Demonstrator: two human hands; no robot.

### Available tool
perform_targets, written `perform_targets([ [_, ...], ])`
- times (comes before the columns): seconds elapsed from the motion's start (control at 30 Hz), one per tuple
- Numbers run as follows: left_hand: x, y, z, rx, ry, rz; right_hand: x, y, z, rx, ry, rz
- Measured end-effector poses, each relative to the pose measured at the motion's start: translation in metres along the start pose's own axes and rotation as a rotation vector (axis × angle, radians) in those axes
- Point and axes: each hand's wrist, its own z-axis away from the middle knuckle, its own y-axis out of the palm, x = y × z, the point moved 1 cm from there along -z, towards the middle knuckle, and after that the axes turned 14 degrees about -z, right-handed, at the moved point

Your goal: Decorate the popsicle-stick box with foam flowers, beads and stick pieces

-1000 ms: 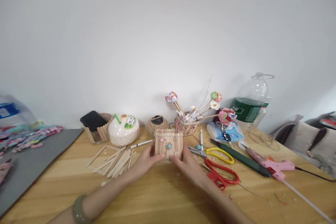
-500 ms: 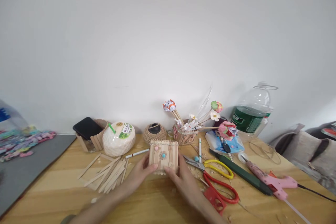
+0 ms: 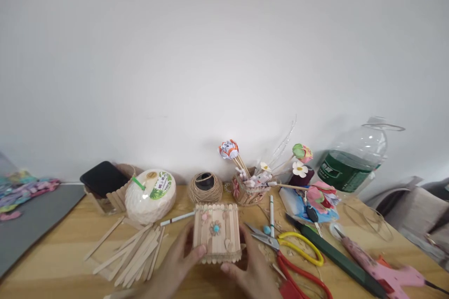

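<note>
From my view, the left hand [image 3: 178,256] and right hand [image 3: 253,268] curl part-open around the popsicle-stick box [image 3: 219,238], gripping its sides near the table's front. Pressing thumbs could loosen its glued trim; swinging right might snag the open scissors [image 3: 268,239].

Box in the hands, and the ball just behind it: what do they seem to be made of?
Box: probably bare, matte wood, judging by pale flat slats with rounded ends side by side.
Ball: rough, dull plant fibre, perhaps jute, judging by the tan strands wound round it.
</note>
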Motion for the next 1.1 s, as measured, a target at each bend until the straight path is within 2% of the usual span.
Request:
perform_targets([
  [0.2,0.009,0.011,0.009,-0.247,0.002,-0.142,0.016,0.0,0.003,0.015,0.029,0.23],
  [0.4,0.0,0.022,0.021,-0.325,-0.034,-0.216,0.034,0.003,0.007,0.016,0.065,0.322],
  [0.63,0.004,0.022,0.023,-0.318,-0.133,-0.104,0.036,0.004,0.007,0.046,0.074,0.345],
  [0.77,-0.006,0.013,0.017,-0.288,-0.163,-0.093,0.027,0.004,0.005,0.062,0.132,0.335],
  [0.87,-0.016,0.009,0.014,-0.308,-0.173,-0.074,0.019,0.003,0.002,0.056,0.141,0.334],
  [0.97,-0.022,0.01,0.012,-0.277,-0.152,-0.049,0.014,0.002,-0.002,0.046,0.067,0.369],
  [1.1,-0.02,0.012,0.012,-0.245,-0.101,-0.009,0.014,0.004,-0.005,0.065,-0.079,0.596],
])
